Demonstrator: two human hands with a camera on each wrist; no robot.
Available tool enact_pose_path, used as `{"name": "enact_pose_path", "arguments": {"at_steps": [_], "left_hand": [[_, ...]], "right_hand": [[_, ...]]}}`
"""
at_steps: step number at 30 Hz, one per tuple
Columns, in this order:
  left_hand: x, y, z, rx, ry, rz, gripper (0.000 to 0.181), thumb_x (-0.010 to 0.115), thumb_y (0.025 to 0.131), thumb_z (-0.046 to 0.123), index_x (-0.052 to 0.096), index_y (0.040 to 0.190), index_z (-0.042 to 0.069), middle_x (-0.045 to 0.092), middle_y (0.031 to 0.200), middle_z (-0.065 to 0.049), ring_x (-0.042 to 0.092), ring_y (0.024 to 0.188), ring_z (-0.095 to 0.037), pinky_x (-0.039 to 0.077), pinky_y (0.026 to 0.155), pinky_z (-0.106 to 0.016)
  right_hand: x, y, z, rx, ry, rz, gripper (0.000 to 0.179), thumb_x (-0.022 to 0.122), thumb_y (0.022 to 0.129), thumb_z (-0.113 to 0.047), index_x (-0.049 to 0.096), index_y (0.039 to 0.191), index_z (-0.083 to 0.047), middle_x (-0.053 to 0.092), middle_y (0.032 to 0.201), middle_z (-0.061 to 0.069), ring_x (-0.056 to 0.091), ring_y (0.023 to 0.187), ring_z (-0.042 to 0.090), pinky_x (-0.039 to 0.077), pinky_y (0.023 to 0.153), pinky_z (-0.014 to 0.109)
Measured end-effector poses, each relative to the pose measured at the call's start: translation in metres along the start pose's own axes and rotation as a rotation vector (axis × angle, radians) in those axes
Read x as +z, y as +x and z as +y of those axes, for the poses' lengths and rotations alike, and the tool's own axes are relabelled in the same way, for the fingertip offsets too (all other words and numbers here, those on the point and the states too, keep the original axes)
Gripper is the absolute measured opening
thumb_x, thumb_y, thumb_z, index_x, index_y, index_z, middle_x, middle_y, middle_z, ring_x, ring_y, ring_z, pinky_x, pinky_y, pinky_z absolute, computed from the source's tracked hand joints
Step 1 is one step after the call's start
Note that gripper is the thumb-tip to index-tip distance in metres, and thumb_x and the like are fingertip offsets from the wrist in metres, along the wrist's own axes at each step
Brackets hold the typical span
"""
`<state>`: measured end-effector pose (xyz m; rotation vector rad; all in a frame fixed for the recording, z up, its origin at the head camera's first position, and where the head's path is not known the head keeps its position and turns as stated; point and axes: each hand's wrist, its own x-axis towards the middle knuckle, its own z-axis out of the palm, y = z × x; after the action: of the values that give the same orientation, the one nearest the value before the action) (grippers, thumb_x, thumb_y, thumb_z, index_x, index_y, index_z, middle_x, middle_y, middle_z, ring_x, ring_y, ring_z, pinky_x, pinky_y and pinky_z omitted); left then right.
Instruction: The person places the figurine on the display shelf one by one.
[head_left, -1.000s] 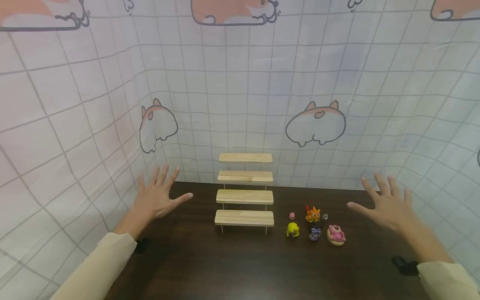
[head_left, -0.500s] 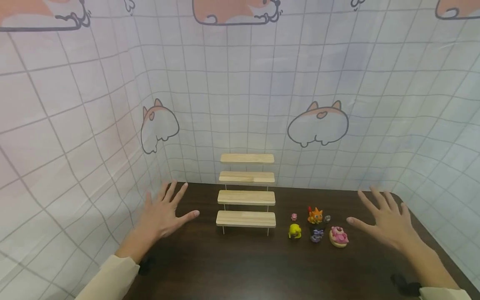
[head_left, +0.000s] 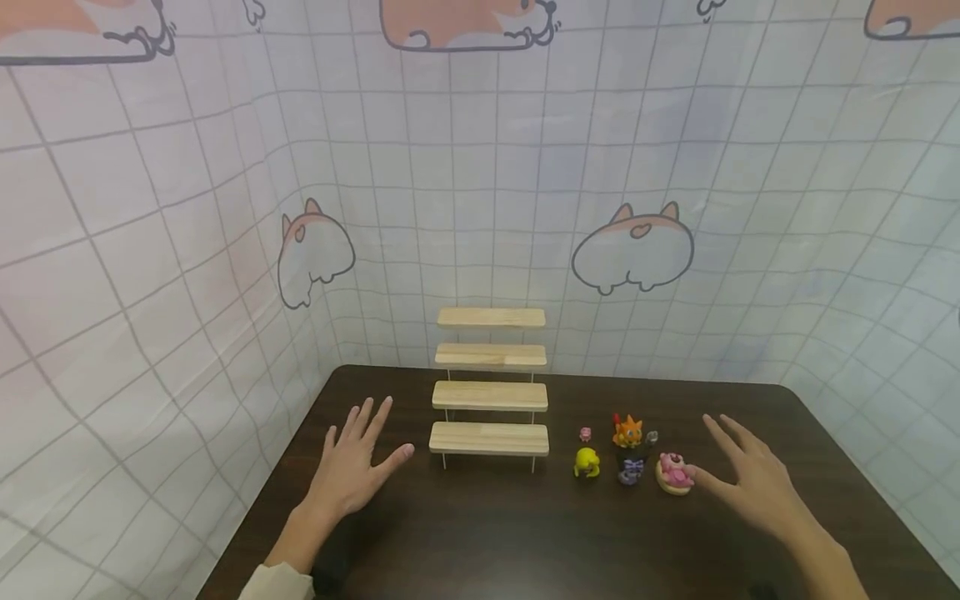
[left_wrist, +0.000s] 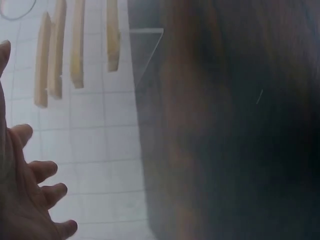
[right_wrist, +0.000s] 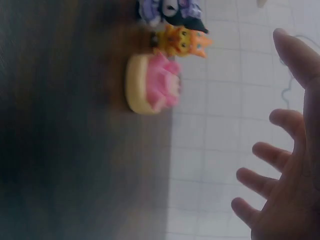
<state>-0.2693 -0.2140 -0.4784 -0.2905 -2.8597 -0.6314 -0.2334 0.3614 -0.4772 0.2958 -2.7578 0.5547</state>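
My left hand (head_left: 352, 467), fingers spread, hovers over the table left of a stepped wooden shelf (head_left: 489, 437). It holds nothing. My right hand (head_left: 761, 483), also spread and holding nothing, hovers right of a group of small figurines. Closest to its thumb is a pink figure on a cream round base (head_left: 675, 473). Beside that stand a purple-and-black figurine (head_left: 632, 472), an orange spiky figurine (head_left: 627, 432) and a yellow figurine (head_left: 587, 462). A tiny pink figurine (head_left: 585, 434) and a small grey piece (head_left: 652, 437) lie farther back. The right wrist view shows the pink figure (right_wrist: 152, 84) apart from my fingers.
A dark wooden table (head_left: 480, 533) carries everything. White grid-patterned cloth (head_left: 465, 167) with dog drawings surrounds it at the back and both sides. The shelf has several light planks on clear supports and stands near the back edge.
Both hands have come lower and nearer the table, the left one moving right and the right one moving slightly left. The shelf and figurines have stayed in place.
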Motion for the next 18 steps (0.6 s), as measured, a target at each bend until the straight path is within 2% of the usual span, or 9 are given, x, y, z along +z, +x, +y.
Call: {"name": "enact_pose_path", "arguments": {"at_steps": [5, 10, 14, 18], "left_hand": [[0.020, -0.004, 0.004, -0.031, -0.142, 0.056, 0.082, 0.051, 0.100, 0.063, 0.013, 0.166, 0.031, 0.018, 0.171, -0.015, 0.018, 0.157, -0.043, 0.010, 0.122, -0.072], [0.036, -0.006, 0.008, -0.043, -0.277, 0.139, 0.076, 0.052, 0.102, 0.056, 0.019, 0.165, 0.030, 0.026, 0.170, -0.011, 0.026, 0.155, -0.039, 0.017, 0.121, -0.072], [0.047, -0.005, 0.009, -0.072, -0.379, 0.187, 0.070, 0.054, 0.103, 0.053, 0.024, 0.163, 0.033, 0.030, 0.168, -0.007, 0.031, 0.153, -0.039, 0.026, 0.119, -0.071], [0.057, -0.003, 0.010, -0.098, -0.480, 0.216, 0.066, 0.053, 0.104, 0.050, 0.028, 0.162, 0.032, 0.034, 0.166, -0.010, 0.035, 0.151, -0.041, 0.031, 0.117, -0.070]], "right_hand": [[0.016, -0.006, 0.000, 0.039, 0.097, -0.014, 0.089, 0.073, 0.093, -0.040, 0.025, 0.164, -0.015, 0.032, 0.157, 0.034, 0.035, 0.131, 0.068, 0.030, 0.089, 0.090], [0.030, -0.013, 0.003, 0.081, 0.164, 0.013, 0.084, 0.074, 0.094, -0.036, 0.030, 0.161, -0.010, 0.035, 0.153, 0.035, 0.037, 0.130, 0.065, 0.033, 0.091, 0.087], [0.040, -0.018, 0.003, 0.127, 0.230, -0.018, 0.084, 0.073, 0.095, -0.038, 0.029, 0.162, -0.010, 0.033, 0.154, 0.035, 0.037, 0.131, 0.066, 0.033, 0.092, 0.086], [0.047, -0.020, 0.002, 0.164, 0.282, -0.053, 0.085, 0.072, 0.095, -0.040, 0.028, 0.162, -0.011, 0.032, 0.156, 0.034, 0.036, 0.133, 0.065, 0.032, 0.094, 0.086]]}}
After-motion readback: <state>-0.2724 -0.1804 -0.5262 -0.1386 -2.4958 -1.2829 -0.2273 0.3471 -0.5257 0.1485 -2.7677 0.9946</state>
